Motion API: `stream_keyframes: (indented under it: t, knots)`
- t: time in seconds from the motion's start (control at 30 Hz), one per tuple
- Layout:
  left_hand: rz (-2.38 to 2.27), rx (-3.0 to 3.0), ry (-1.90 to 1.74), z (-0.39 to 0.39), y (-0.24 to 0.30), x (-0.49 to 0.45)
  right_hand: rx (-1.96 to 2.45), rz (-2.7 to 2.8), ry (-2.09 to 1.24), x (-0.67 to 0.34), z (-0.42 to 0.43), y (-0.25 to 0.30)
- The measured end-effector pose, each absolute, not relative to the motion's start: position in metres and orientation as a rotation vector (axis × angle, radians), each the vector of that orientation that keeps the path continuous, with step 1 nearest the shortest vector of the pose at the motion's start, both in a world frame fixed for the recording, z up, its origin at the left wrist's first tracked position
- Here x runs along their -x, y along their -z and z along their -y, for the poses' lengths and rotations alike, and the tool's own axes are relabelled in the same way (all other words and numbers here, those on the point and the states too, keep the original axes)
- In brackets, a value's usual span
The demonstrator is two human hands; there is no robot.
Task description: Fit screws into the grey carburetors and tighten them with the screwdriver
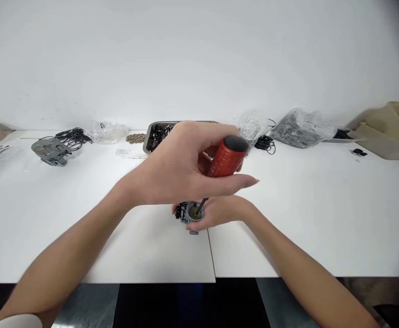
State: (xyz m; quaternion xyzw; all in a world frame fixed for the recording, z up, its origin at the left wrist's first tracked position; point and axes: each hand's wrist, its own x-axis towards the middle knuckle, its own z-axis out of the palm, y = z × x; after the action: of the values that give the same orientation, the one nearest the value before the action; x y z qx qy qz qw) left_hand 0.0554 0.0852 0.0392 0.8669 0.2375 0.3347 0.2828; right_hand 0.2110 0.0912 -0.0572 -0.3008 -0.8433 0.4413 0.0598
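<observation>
Several loose supplies line the back of the white table (pixel 145 255) in my head view, and I place them all from the metal tray (pixel 146 145) full of small dark pieces. Just left of it I see a heap of brass-coloured bits (pixel 136 138), then a clear plastic bag (pixel 109 132), a tangle of black loops (pixel 74 138) and a grey metal casting (pixel 52 152). Right of it come crumpled bubble wrap (pixel 252 124), more black loops (pixel 265 144), a plastic bag of grey pieces (pixel 302 129) and, farthest over, a beige bin (pixel 373 139). My left hand (pixel 172 168) blocks my sight of much of the tray, and also hides part of what lies below it.

That hand comes in from the lower left, fingers curled around the red handle of a screwdriver (pixel 224 161), thumb stretched out along the near side. The tool leans, handle toward the right, its shaft running down into the round mouth of a metal body (pixel 185 213). I can't tell whether the tip bites on anything. The metal body sits on the near side of the tray, gripped in my right hand (pixel 222 210), which reaches in low from the right with its thumb along the near edge.
</observation>
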Motion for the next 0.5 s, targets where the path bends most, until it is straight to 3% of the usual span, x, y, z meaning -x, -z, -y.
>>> stream_keyframes:
  t: [0.23, 0.5]
  knots:
    - [-0.601, -2.333, -0.819, -0.082, -0.045, -0.053, 0.945, 2.580, -1.258, -0.212, -0.093, 0.059]
    - [-0.462, -2.462, -0.440, -0.070, -0.069, -0.035, 0.783, 2.482, -1.251, -0.215, -0.095, 0.063]
